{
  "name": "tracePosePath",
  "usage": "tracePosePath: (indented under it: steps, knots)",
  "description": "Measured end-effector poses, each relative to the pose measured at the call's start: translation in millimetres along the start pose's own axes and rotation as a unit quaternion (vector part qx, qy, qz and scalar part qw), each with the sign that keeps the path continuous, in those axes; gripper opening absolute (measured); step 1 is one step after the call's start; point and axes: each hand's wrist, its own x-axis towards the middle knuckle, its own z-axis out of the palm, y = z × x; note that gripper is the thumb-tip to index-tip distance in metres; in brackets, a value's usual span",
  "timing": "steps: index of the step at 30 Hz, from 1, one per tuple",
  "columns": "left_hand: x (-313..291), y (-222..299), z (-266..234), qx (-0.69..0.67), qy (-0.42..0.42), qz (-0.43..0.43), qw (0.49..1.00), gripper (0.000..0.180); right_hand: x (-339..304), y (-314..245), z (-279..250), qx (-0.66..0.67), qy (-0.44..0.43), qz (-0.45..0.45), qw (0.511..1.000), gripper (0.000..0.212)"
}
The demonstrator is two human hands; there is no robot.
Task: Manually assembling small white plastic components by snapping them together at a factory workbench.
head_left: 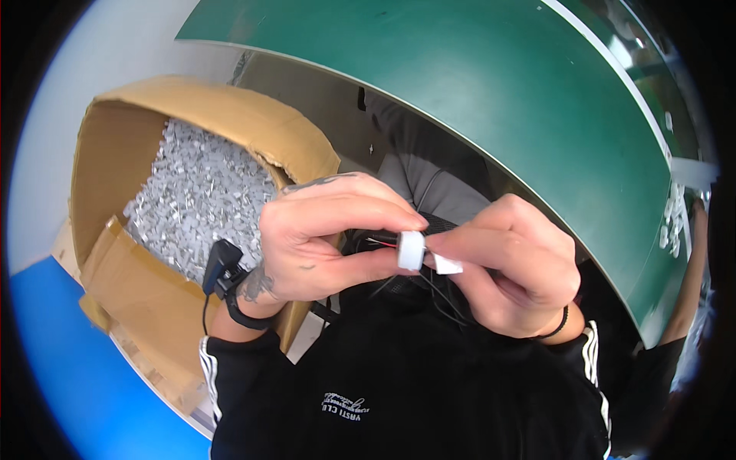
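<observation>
In front of my chest, my left hand (333,238) pinches a short, thick white plastic-looking piece with rounded edges (411,251) between thumb and fingers. Close against it on the right is my right hand (515,264), its thumb and forefinger pressed together. A small white angular piece (448,265) sticks out from the right fingers. Something thin and metallic seems to show between the two hands, too small to make out. Thin red and pale wires (381,242) are visible behind the white piece. A strap with a small black device (222,268) is on my left wrist.
On the left stands a large open cardboard box (115,153) holding a heap of small white and metallic parts (203,192). A green tabletop (491,84) spans the far right, with several white pieces (675,218) at its edge. Another person's forearm (690,268) is at the far right.
</observation>
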Motion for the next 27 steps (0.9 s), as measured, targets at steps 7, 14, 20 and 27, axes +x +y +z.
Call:
tracePosePath:
  steps: [7, 14, 20, 27]
  knots:
    - [3, 23, 18, 0.031, 0.028, 0.037, 0.998, 0.036, -29, 19, 11, 0.286, 0.027, 0.069, 0.955, 0.015]
    - [1, 21, 28, 0.072, 0.092, 0.084, 0.990, 0.039, -32, 15, 21, 0.412, 0.024, 0.125, 0.903, 0.018]
    - [-1, 15, 30, 0.049, 0.113, 0.062, 0.990, 0.036, -33, 15, 19, 0.411, 0.016, 0.155, 0.898, 0.019]
    - [2, 22, 25, 0.046, 0.105, 0.007, 0.993, 0.034, -32, 23, 18, 0.414, -0.001, 0.185, 0.891, 0.019]
